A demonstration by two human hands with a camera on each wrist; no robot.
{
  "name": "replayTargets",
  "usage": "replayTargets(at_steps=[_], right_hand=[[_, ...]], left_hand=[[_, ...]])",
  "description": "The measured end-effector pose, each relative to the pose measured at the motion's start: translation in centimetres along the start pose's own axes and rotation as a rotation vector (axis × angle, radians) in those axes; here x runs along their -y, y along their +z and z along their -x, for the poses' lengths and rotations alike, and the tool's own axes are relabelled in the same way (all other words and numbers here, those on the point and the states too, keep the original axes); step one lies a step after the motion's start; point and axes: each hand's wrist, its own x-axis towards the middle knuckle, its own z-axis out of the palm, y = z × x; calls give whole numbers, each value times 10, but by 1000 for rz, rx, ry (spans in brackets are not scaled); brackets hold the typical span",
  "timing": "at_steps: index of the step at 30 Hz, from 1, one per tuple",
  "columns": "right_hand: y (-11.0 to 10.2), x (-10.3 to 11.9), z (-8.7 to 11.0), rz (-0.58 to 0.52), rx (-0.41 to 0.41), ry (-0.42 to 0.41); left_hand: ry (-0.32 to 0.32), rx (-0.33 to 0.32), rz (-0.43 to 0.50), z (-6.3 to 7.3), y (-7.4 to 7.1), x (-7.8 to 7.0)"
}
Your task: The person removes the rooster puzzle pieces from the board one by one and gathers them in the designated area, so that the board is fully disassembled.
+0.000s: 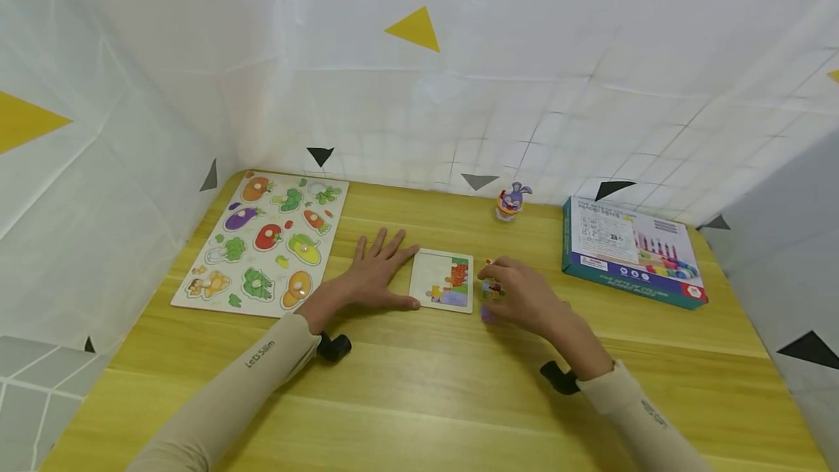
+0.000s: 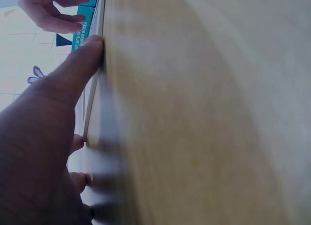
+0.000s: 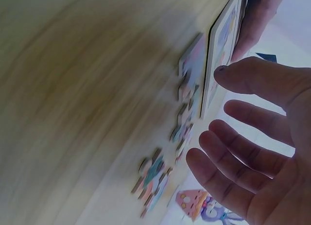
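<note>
Two pale sleeves point(image 1: 223, 392) reach across a wooden table point(image 1: 419, 399) from its near edge, a black device point(image 1: 336, 348) at each wrist. At mid-table, the left hand point(image 1: 367, 279) lies with fingers spread, index finger and thumb touching the left corners of one square puzzle tray point(image 1: 429, 272), partly filled along its right and near sides. Just beside the tray's right edge, the right hand point(image 1: 524, 297) hovers over loose puzzle pieces point(image 1: 488, 293), fingers loosely bent; only the right wrist camera shows the gap between thumb and fingers, holding nothing, and two clusters of pieces, too overlapped to count. The left wrist camera catches the thumb against the tray's rim. Toward the table's back left corner lies one vegetable board point(image 1: 278, 218) with eleven large pictures; toward the back right, one teal-edged box point(image 1: 632, 250). One purple rabbit-eared figure point(image 1: 513, 202) stands near the back edge, before a white sheet point(image 1: 367, 108).
</note>
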Motion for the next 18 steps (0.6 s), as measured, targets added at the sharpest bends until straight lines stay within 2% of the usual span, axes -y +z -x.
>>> replayTargets(at_steps=[11, 18], right_hand=[[6, 14, -10, -29, 12, -19], [11, 20, -16, -12, 2, -65]], left_hand=[[1, -6, -5, 0, 0, 0], [-1, -1, -4, 1, -1, -1]])
